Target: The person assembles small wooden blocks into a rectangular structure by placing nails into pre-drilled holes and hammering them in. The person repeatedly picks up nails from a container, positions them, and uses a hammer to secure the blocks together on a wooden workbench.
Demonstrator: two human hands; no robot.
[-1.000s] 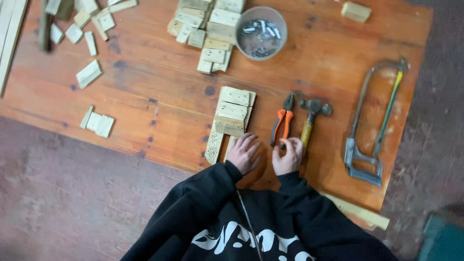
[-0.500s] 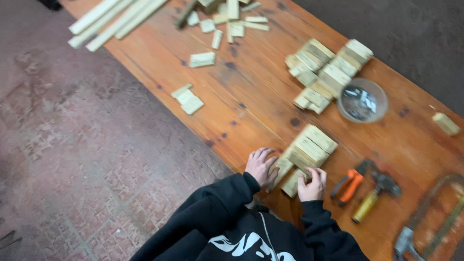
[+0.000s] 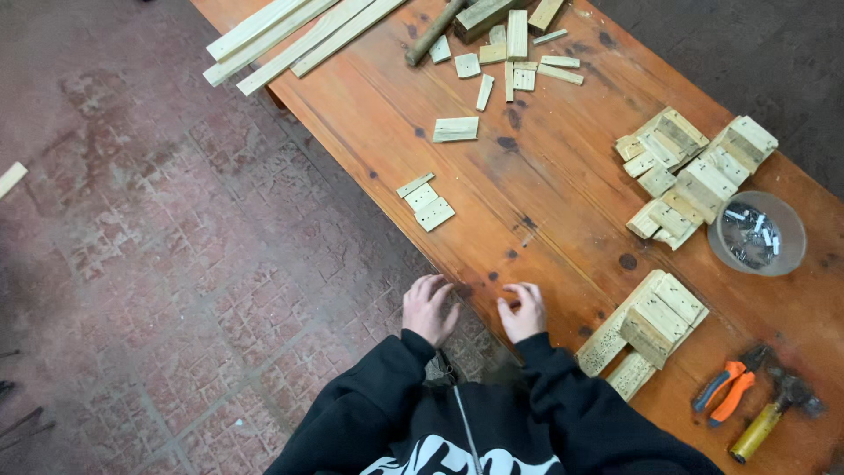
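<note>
1. The left hand rests at the near edge of the wooden table, fingers loosely curled and holding nothing.
2. The right hand lies just beside it on the table top, fingers bent inward and the palm empty; the two hands are apart from each other.
3. Both arms wear black sleeves of a hooded top with white print on the chest.
4. Nearest to the right hand is a small stack of wood blocks, lying on the table to its right, with a long pale strip along its near side.
5. Farther right, near the table's end, lie orange-handled pliers and a hammer with a yellow handle, side by side.
6. Beyond the stack stands a round clear bowl with small metal pieces in it.
7. Just behind the bowl sits a larger pile of wood blocks.
8. Ahead of the left hand, well apart, three thin wood pieces lie close together near the table edge.
9. A single block lies farther on, and scattered offcuts beyond that.
10. Long wood slats overhang the far corner of the table.
11. Below the table is a reddish brick floor.
</note>
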